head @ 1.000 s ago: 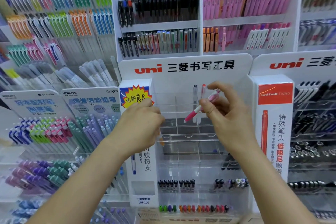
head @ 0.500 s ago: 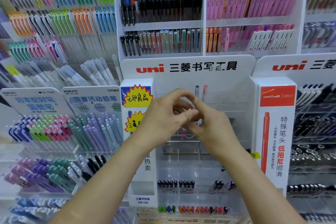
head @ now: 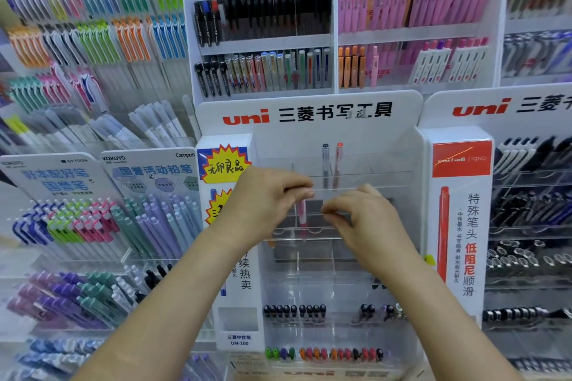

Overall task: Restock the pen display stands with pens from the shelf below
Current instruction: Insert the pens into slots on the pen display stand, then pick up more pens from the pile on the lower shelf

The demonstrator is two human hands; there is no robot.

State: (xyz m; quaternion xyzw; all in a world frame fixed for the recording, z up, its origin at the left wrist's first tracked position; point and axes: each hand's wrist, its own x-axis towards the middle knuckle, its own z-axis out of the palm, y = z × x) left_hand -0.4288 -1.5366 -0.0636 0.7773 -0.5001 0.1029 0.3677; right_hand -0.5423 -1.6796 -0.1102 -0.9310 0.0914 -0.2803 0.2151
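The clear acrylic uni pen stand (head: 380,176) fills the middle of the head view, with most tiers bare. My left hand (head: 266,201) pinches a pink pen (head: 302,215) by its top and holds it upright inside a slot of the second tier. Just to the right, my right hand (head: 365,219) hovers in front of the same tier with thumb and fingers curled together and nothing visible between them. A black-capped pen (head: 325,158) and a red-capped pen (head: 339,161) stand together in the top tier.
Dark-capped pens (head: 294,311) fill a low row of the stand and mixed-colour caps (head: 325,353) the bottom row. Full Kokuyo pencil displays (head: 93,219) stand to the left, a second uni stand (head: 532,226) to the right, stocked shelves (head: 263,25) above.
The pink pen went from my right hand to my left as the hands met. My left hand now holds it upright, lower in the stand; my right hand has drawn away.
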